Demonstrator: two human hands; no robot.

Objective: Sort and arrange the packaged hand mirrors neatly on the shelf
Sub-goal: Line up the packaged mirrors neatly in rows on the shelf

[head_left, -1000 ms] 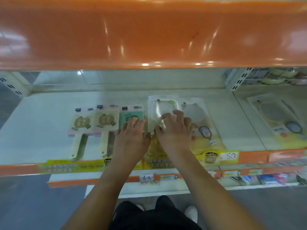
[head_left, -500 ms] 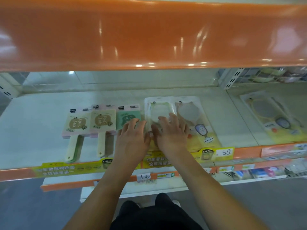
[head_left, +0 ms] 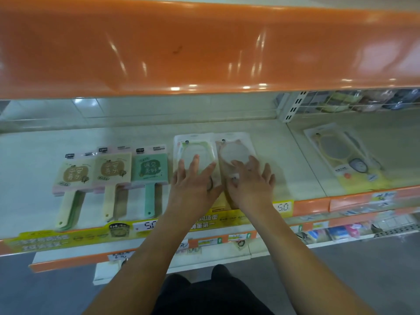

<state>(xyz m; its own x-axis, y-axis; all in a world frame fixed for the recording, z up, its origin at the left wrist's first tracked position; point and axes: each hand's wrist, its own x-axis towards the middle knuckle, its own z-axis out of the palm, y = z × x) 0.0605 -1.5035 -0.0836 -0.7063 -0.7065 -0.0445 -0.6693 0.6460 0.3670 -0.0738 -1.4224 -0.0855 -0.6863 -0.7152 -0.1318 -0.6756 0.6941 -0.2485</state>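
Two clear-packed hand mirrors lie side by side on the white shelf (head_left: 34, 169): a green-framed one (head_left: 193, 146) and a pink-framed one (head_left: 234, 146). My left hand (head_left: 193, 180) rests flat on the green-framed pack with fingers spread. On the pink-framed pack my right hand (head_left: 250, 180) lies flat, fingers straight. Left of them sit three carded mirrors with handles toward me: a cream one (head_left: 72, 176), another cream one (head_left: 113, 169), and a green one (head_left: 150, 167).
An orange upper shelf edge (head_left: 204, 53) overhangs the work area. Another packed yellow mirror (head_left: 341, 153) lies on the adjoining shelf to the right. Price labels (head_left: 283, 206) line the front rail. Lower shelves hold small goods (head_left: 341, 233).
My left hand has moved right from the green carded mirror onto the green-framed clear pack. My right hand has shifted right onto the pink-framed pack, and both hands' fingers have flattened.
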